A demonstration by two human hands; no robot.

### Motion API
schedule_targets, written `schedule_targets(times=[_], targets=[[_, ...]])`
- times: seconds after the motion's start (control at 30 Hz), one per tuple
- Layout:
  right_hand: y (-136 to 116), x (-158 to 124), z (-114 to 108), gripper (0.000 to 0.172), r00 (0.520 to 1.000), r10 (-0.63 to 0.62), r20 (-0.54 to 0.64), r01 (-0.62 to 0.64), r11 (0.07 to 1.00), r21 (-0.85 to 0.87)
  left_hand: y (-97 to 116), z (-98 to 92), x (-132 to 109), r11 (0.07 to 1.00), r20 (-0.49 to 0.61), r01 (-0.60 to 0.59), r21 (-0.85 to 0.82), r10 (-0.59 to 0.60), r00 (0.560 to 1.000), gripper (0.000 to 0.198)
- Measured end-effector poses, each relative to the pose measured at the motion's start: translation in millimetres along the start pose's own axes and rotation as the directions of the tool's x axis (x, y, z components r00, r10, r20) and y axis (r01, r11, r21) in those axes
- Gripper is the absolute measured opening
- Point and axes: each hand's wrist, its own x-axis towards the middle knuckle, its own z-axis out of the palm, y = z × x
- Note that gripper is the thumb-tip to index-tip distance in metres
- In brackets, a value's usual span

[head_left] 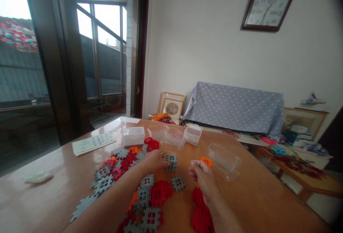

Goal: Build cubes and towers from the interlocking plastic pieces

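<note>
My left hand (154, 160) rests on the wooden table (257, 201) with its fingers closed on a small stack of grey waffle tiles (171, 163). My right hand (201, 176) is curled just to the right, pinching an orange waffle tile (206, 161) at its fingertips. Grey, red and orange waffle tiles (125, 165) lie scattered under and left of my forearms. A loose grey tile (178, 183) sits between my hands, and red tiles (199, 211) lie under my right wrist.
Several clear plastic boxes stand beyond the tiles: one (133, 135) at the left, two (171, 138) in the middle and one (224, 159) by my right hand. A printed sheet (92, 143) lies at the far left. A window is at the left.
</note>
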Motion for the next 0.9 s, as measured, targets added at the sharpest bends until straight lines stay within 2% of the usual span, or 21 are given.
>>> schedule_targets(times=[0.17,0.23,0.3,0.37,0.43,0.5,0.63,0.73,0.83,0.9], targets=[[14.7,6.6,0.8,0.027,0.99,-0.097,0.105,0.12,0.963,-0.241,-3.0,0.7,-2.0,0.999,-0.053,0.01,-0.043,-0.012,0.999,0.036],[19.2,5.5,1.3,0.027,0.975,-0.124,0.182,0.178,0.932,-0.317,-2.7,0.2,-5.4,0.998,-0.067,0.01,-0.063,-0.014,0.998,0.043],[21.9,1.7,1.4,0.044,0.927,-0.162,0.339,0.31,0.839,-0.448,-0.6,-1.9,-11.5,0.996,-0.074,-0.014,-0.085,0.007,0.997,0.046],[23.1,-3.3,1.4,0.059,0.849,-0.164,0.503,0.458,0.704,-0.543,3.1,-4.7,-19.4,0.991,-0.078,-0.054,-0.125,0.044,0.996,0.045],[23.4,-7.2,1.4,0.063,0.798,-0.15,0.584,0.537,0.617,-0.575,7.2,-6.2,-27.2,0.979,-0.092,-0.079,-0.185,0.063,0.994,0.042],[23.1,-8.9,1.3,0.062,0.782,-0.146,0.605,0.564,0.578,-0.59,9.7,-4.9,-33.0,0.963,-0.103,-0.095,-0.254,0.071,0.992,0.039],[22.0,-7.6,0.1,0.059,0.786,-0.143,0.601,0.569,0.545,-0.616,6.1,4.4,-36.9,0.922,-0.121,-0.112,-0.37,0.072,0.99,0.037],[23.8,-6.6,-1.3,0.062,0.789,-0.13,0.6,0.563,0.544,-0.623,-0.5,8.7,-37.0,0.918,-0.134,-0.099,-0.384,0.05,0.99,0.036],[26.2,-7.0,-2.2,0.068,0.788,-0.085,0.61,0.553,0.534,-0.64,-4.8,6.6,-37.7,0.919,-0.139,-0.078,-0.387,0.026,0.99,0.034],[25.6,-7.2,-2.6,0.065,0.784,-0.069,0.616,0.553,0.528,-0.645,-6.0,4.3,-37.9,0.912,-0.158,-0.051,-0.406,-0.015,0.987,0.035]])
